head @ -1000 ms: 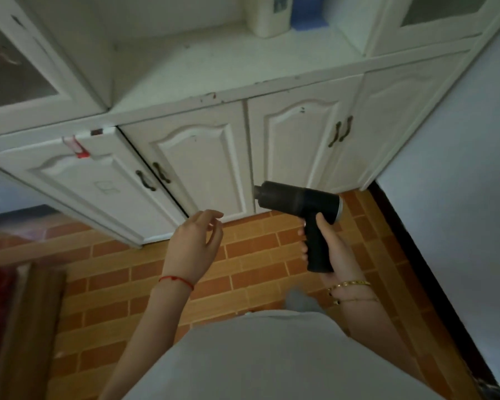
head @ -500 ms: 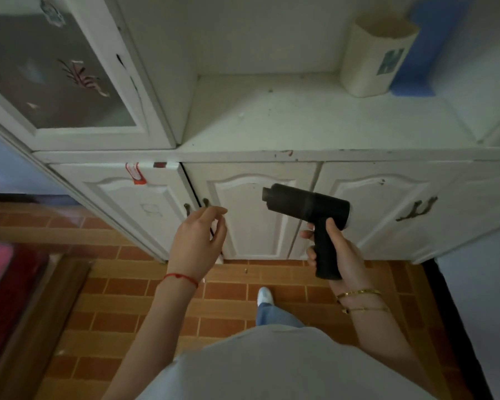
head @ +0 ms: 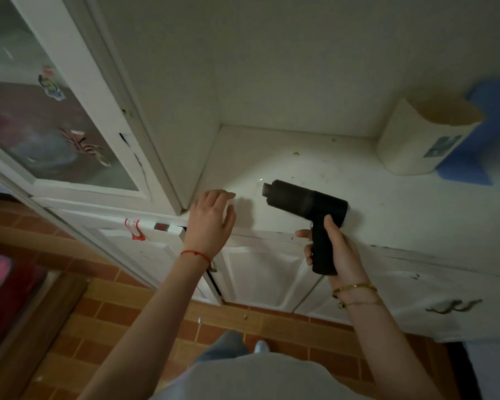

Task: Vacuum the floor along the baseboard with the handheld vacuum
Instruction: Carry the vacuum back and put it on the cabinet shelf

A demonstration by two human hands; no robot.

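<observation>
Judging from how things lie, no vacuuming of the brick-patterned floor (head: 122, 310) has begun: the black handheld vacuum (head: 306, 206) is held up at cabinet shelf (head: 401, 215) height, well above it. Its handle is wrapped by the right hand (head: 337, 252), while the left hand (head: 211, 220) hovers relaxed, fingers loosely spread, nothing held

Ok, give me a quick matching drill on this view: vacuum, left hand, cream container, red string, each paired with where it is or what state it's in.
Things:
1. vacuum
2. left hand
3. cream container
4. red string

Places or states:
A. standing on the shelf, far right
B. tied round the left wrist
C. gripped by the right hand, nozzle pointing left
D. open, fingers spread over the shelf's front edge

Pairs: 1-C, 2-D, 3-A, 4-B
</observation>
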